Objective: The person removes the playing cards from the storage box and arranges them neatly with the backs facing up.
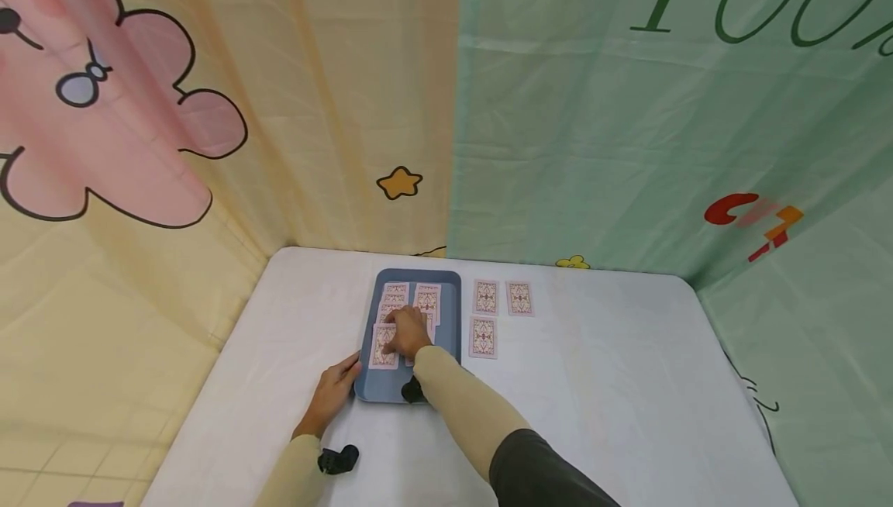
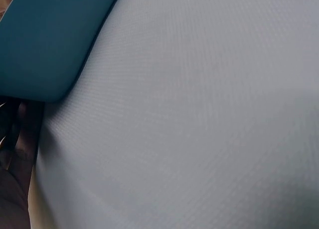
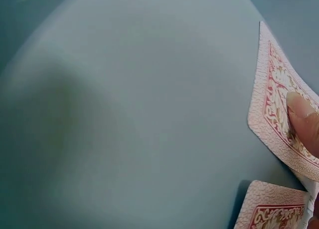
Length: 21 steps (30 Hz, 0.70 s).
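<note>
**Cards on the tray, three off to the side**

From my remote seat I see a white surface set in a corner of printed curtains, peach on one side and green on the other. On it lies a blue tray, long side running away from me. Face-down cards with red patterned backs cover much of the tray's floor, some overlapping. Just beside the tray's right edge, three more cards lie on the cloth: two side by side at the far end and one nearer below them.

My right hand reaches over the tray with fingers bent down onto the nearest cards. In the right wrist view a fingertip presses on the back of one card, whose edge looks lifted off the tray floor; I judge this a pinch or slide-up, though the thumb is hidden. My left hand rests on the surface with fairly straight fingers touching the tray's near left corner, steadying it and holding nothing. The left wrist view shows only that tray corner and cloth.

As I judge it, the work is partway: three cards sit outside the tray, one is in hand, and at least five lie in the tray.
</note>
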Motion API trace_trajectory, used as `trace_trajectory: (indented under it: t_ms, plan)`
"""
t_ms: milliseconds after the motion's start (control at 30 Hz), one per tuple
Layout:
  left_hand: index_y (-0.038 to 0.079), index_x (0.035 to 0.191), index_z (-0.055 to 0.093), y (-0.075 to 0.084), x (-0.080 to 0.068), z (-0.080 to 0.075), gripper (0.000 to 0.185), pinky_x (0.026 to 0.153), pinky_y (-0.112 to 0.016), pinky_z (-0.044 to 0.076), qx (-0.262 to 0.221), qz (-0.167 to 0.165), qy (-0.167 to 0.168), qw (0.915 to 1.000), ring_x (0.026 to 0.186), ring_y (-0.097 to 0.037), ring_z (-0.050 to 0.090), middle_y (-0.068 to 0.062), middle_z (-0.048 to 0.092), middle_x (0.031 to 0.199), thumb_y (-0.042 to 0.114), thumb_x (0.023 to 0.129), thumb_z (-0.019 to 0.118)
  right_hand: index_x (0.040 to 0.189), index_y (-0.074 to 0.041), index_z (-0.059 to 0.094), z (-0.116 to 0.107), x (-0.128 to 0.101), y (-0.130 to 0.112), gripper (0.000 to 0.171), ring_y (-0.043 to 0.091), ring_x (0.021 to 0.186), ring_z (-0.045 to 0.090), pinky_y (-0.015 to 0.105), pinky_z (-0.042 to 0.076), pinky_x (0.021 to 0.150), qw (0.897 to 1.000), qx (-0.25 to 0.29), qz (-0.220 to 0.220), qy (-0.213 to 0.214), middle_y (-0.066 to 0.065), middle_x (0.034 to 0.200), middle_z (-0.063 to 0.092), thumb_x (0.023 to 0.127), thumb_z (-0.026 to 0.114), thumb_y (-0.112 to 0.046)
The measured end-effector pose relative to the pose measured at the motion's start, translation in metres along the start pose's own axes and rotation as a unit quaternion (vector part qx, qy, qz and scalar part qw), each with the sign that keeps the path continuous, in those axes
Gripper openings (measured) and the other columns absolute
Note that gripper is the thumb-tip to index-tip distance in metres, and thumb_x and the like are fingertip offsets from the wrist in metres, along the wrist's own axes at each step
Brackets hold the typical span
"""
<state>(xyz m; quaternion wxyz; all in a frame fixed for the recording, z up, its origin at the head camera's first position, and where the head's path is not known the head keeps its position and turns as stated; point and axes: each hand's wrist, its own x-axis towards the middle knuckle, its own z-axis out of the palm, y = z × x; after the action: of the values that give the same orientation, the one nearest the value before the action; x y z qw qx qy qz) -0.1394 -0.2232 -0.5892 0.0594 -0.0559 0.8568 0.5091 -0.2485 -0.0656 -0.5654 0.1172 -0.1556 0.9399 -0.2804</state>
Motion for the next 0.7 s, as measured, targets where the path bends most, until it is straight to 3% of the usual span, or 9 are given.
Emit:
trace_trajectory:
  t_ms: [233, 500, 600, 700]
  plan:
    - [-0.008, 0.139, 0.044, 0.003, -0.001, 0.0, 0.044, 0.111, -0.055, 0.029, 0.01, -0.001, -0.002, 0.9999, 0.134, -0.042, 0.037, -0.026, 0.045, 0.14, 0.017, 0.103, 0.047, 0.102, -0.008, 0.07, -0.003, -0.001, -0.001, 0.037, 0.018, 0.098, 0.058, 0.03, 0.045, 0.09, 0.998, 0.063, -0.03, -0.005, 0.001, 0.102, 0.065, 0.07, 0.087, -0.013]
    - [-0.009, 0.135, 0.048, 0.001, -0.003, 0.001, 0.05, 0.106, -0.057, 0.033, 0.013, 0.036, 0.019, 0.9991, 0.129, -0.046, 0.041, -0.029, 0.049, 0.136, 0.029, 0.103, 0.047, 0.111, -0.009, 0.069, -0.005, -0.007, 0.0, 0.033, 0.019, 0.106, 0.059, 0.031, 0.05, 0.09, 0.989, 0.148, -0.026, -0.008, 0.003, 0.113, 0.068, 0.08, 0.079, -0.012]
    - [-0.01, 0.134, 0.049, 0.003, -0.005, 0.0, 0.051, 0.105, -0.058, 0.035, 0.016, 0.051, 0.025, 0.9982, 0.127, -0.048, 0.042, -0.031, 0.05, 0.134, 0.03, 0.102, 0.046, 0.113, -0.011, 0.07, -0.005, -0.008, 0.003, 0.029, 0.015, 0.095, 0.06, 0.029, 0.051, 0.084, 0.985, 0.171, -0.017, 0.001, 0.002, 0.112, 0.068, 0.084, 0.075, -0.013]
    - [-0.01, 0.135, 0.048, 0.004, -0.005, 0.0, 0.049, 0.106, -0.057, 0.033, 0.018, 0.04, 0.023, 0.9988, 0.129, -0.047, 0.041, -0.03, 0.049, 0.135, 0.027, 0.103, 0.046, 0.113, -0.01, 0.071, -0.007, -0.011, 0.005, 0.027, 0.011, 0.077, 0.056, 0.025, 0.05, 0.071, 0.979, 0.2, -0.019, 0.014, 0.002, 0.107, 0.069, 0.085, 0.073, -0.01]
